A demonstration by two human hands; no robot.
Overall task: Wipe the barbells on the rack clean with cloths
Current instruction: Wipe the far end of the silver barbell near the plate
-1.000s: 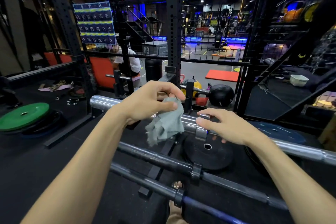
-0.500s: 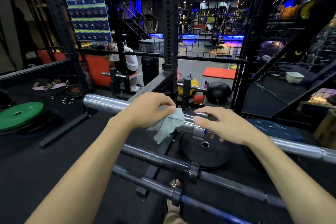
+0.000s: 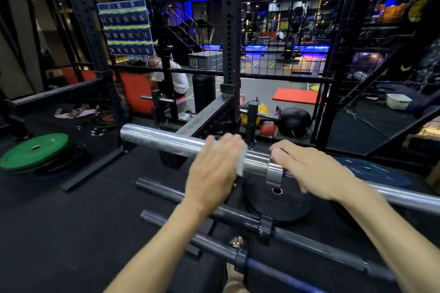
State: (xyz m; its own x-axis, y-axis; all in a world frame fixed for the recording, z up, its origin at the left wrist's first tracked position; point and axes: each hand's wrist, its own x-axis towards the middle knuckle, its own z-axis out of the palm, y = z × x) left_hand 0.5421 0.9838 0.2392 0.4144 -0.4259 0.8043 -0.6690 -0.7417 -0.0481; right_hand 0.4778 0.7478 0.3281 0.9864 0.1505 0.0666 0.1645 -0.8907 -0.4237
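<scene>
wiping had only reached the chrome barbell (image 3: 166,141), judging by where your hands lay; the two dark barbells (image 3: 181,194) below it on the rack looked untouched. your left hand (image 3: 214,169) was motion-blurred, fingers extended over the sleeve, pressing the cloth (image 3: 240,164) against it, and only a pale edge of that cloth showed. your right hand (image 3: 307,169) curled over the bar beside the collar (image 3: 273,171). i could not tell how clean the sleeve was, and the bars ran out of view at right.
</scene>
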